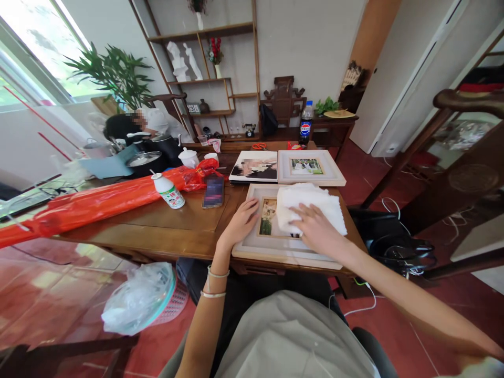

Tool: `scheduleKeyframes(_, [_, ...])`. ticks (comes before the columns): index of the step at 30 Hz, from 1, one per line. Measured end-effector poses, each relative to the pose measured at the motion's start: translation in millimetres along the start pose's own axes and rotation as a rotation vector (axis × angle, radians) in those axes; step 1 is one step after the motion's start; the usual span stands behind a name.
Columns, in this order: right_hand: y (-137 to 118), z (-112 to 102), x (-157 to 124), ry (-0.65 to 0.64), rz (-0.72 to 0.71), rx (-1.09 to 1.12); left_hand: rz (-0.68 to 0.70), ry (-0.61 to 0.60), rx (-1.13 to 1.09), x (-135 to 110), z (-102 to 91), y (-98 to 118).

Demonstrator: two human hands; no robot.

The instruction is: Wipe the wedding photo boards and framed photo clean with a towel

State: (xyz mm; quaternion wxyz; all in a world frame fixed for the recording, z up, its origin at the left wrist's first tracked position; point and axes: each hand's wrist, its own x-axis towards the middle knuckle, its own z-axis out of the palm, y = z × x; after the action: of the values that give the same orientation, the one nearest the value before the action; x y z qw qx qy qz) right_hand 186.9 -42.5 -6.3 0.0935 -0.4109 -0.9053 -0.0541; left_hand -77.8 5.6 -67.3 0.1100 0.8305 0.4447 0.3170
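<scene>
A light wooden picture frame (252,244) with a small photo in its middle lies flat at the table's near edge. My left hand (244,218) rests open on its left border, fingers stretched out. With my right hand (315,228) I hold a folded white cloth (311,202) down against the frame's face, fingers bent over the cloth. The cloth covers the right part of the photo and the frame's upper right. Just behind lie a second framed photo (334,168) and, to its left, a photo album (254,155) with a picture on its cover.
On the wooden table (189,220) are a phone (213,191), a white bottle (168,190), a long red-wrapped bundle (110,199), scissors (259,146) and a cola bottle (306,123). A person leans at the far left. A bag-lined basket (173,304) stands on the floor.
</scene>
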Motion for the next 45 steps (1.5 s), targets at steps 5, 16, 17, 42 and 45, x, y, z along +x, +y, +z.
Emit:
scheduleKeyframes(5, [-47, -13, -46, -0.047, -0.135, 0.194, 0.003, -0.003, 0.003, 0, 1.1, -2])
scheduleKeyframes(16, [40, 11, 28, 0.109, 0.115, -0.039, 0.017, -0.012, 0.009, -1, 0.9, -4])
scheduleKeyframes(17, [44, 12, 35, 0.103, 0.122, -0.059, 0.016, -0.013, 0.011, -1, 0.9, -4])
scheduleKeyframes(42, [28, 7, 33, 0.026, 0.076, -0.074, 0.031, -0.006, -0.005, -1, 2.1, -6])
scheduleKeyframes(45, [22, 6, 39, -0.026, 0.067, -0.078, 0.03, 0.003, 0.003, -1, 2.5, -6])
